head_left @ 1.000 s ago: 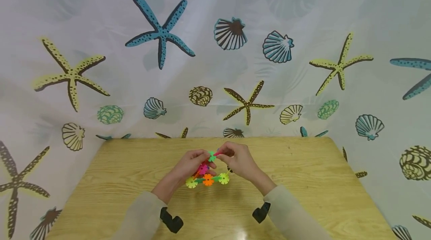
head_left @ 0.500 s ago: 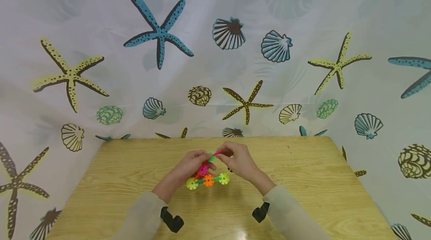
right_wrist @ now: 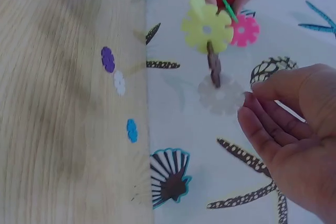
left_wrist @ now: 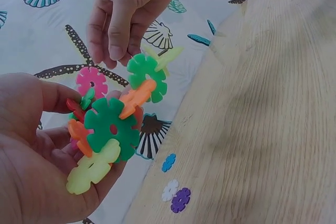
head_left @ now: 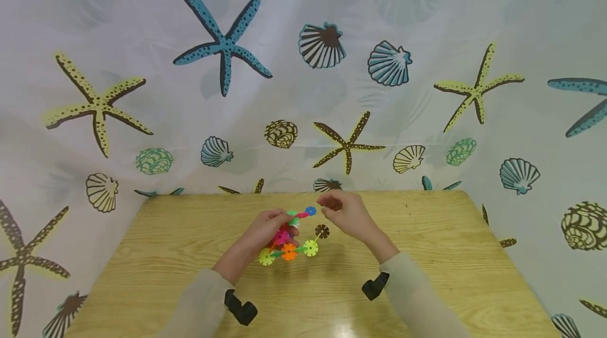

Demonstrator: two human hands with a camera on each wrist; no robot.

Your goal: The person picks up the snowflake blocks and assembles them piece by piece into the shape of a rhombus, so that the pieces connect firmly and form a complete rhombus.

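My left hand (head_left: 272, 230) grips a chain of interlocking notched plastic discs (left_wrist: 112, 129) in green, orange, yellow, red and pink. Thumb and fingers curl round its near end. A face-on brown disc (head_left: 322, 231) ends the loose stretch of chain, beside a yellow disc (head_left: 310, 248). Another loose end carries a pink disc (right_wrist: 245, 30). To the right of the chain is my right hand (head_left: 347, 215), its fingers bent and a gap showing between thumb and index finger. In the right wrist view, its fingertips are right at the rim of a pale see-through disc (right_wrist: 212, 98), which overlaps the brown piece.
On the wooden table (head_left: 417, 264) lie loose blue (left_wrist: 168, 162), white (left_wrist: 170, 190) and purple (left_wrist: 180, 200) discs. A cloth (head_left: 303, 79) printed with starfish and shells stands behind the table and along both sides. Black camera mounts (head_left: 241, 308) sit on the wrists.
My right hand has let go of the pink disc and moved right and slightly up, uncovering the blue and brown discs. My left hand still holds the chain, nearly in place.
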